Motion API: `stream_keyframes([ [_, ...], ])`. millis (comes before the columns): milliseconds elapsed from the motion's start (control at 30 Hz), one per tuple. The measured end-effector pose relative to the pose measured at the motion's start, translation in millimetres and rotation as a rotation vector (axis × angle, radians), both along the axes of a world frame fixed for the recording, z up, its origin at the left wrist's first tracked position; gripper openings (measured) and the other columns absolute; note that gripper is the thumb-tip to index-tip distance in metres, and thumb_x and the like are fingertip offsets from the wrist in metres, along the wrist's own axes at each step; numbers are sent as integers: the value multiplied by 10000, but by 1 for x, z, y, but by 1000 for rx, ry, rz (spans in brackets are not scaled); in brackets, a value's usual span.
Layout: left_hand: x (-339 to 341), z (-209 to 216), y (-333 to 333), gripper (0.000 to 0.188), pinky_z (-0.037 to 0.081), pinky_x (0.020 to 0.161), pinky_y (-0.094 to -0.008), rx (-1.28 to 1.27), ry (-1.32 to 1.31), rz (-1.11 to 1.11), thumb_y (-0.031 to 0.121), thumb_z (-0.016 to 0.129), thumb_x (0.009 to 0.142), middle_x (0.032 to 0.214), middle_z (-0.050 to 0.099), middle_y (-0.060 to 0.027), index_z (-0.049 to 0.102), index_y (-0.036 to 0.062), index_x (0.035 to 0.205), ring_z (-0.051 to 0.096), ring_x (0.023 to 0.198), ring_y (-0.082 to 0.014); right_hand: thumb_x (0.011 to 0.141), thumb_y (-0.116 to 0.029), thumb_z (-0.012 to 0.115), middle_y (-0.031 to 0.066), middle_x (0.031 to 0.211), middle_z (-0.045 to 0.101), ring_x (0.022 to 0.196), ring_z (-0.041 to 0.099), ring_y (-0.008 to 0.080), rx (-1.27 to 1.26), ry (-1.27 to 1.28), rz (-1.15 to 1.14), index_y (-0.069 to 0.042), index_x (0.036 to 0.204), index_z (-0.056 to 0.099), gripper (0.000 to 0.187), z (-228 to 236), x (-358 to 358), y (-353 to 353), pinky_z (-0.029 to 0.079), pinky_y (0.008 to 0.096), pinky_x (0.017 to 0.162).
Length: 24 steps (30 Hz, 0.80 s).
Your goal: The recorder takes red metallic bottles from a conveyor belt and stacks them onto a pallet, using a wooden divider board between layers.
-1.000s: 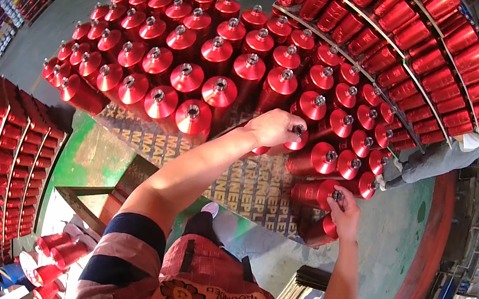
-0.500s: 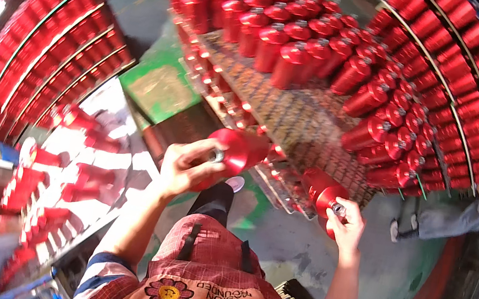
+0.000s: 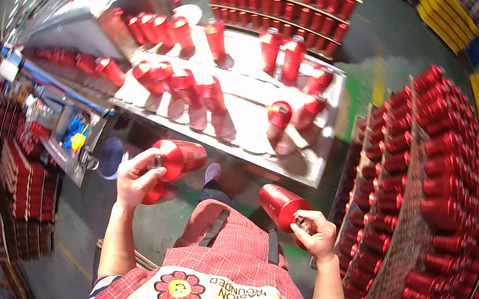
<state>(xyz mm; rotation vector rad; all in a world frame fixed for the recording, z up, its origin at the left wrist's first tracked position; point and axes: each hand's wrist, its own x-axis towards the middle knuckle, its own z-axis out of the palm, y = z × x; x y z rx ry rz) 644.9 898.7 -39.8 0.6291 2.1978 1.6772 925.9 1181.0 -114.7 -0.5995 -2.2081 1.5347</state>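
Observation:
In my left hand (image 3: 141, 178), fingers are closed round the silver neck of a glossy red metal cylinder (image 3: 180, 160). Another rounded red piece (image 3: 160, 193) shows just below it; I cannot tell whether the same hand holds it. My right hand (image 3: 316, 235) grips a second red metal cylinder (image 3: 280, 206) by its neck, its body slanting up and left. Both hands are apart, in front of my apron. Beyond them, a brightly lit white table (image 3: 240, 142) carries several similar red cylinders (image 3: 211, 42), mostly upright in rows.
At right stands a tiered rack (image 3: 388, 261) packed with red cylinders. More loaded shelves (image 3: 281, 3) stand behind the table. A metal housing (image 3: 92, 32) covers the table's left part. Nearer left is a small metal bench (image 3: 76, 152). Yellow stacked crates (image 3: 448, 20) stand far right.
My view has turned left: the cylinder rack that lay ahead is now at right, and the white table lies ahead. Both hands keep their grip on the cylinders.

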Motion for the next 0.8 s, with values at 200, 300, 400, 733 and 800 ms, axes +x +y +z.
stream_keyframes([
  [200, -108, -5, -102, 313, 263, 413, -165, 15, -131, 300, -79, 626, 790, 702, 532, 45, 610, -14, 1096, 404, 487, 6, 741, 34, 721, -14, 799, 624, 627, 485, -1, -244, 19, -66, -11, 1006, 612, 290, -14, -131, -16, 413, 166, 570],
  [300, -172, -14, -120, 307, 272, 432, -158, 22, -163, 386, -80, 633, 789, 707, 524, 58, 624, -2, 1086, 401, 505, 10, 765, 49, 695, 11, 849, 613, 693, 545, 36, -270, 15, -228, -10, 1051, 577, 316, -14, -181, -18, 455, 181, 609],
  [400, -236, -21, -122, 278, 298, 484, -156, -20, -149, 350, -66, 649, 787, 716, 505, 76, 638, 10, 1054, 402, 560, 7, 788, 59, 662, 37, 913, 605, 774, 565, 63, -235, -15, -337, -7, 1092, 551, 330, -7, -213, -8, 462, 187, 678],
  [733, -371, -68, -39, 273, 418, 570, -207, -192, -122, 58, 74, 678, 784, 666, 542, 35, 658, 42, 1054, 477, 605, -33, 809, 33, 636, -45, 666, 473, 469, 372, 20, -250, -249, -545, -11, 1054, 571, 257, -29, -251, 45, 272, 179, 399],
  [800, -378, -91, -27, 295, 450, 594, -246, -252, -7, -1, 113, 681, 776, 685, 598, -20, 655, 58, 1065, 523, 596, -69, 827, -15, 626, -39, 632, 464, 419, 362, 31, -265, -319, -580, -11, 1100, 576, 279, -29, -249, 44, 254, 192, 359],
])
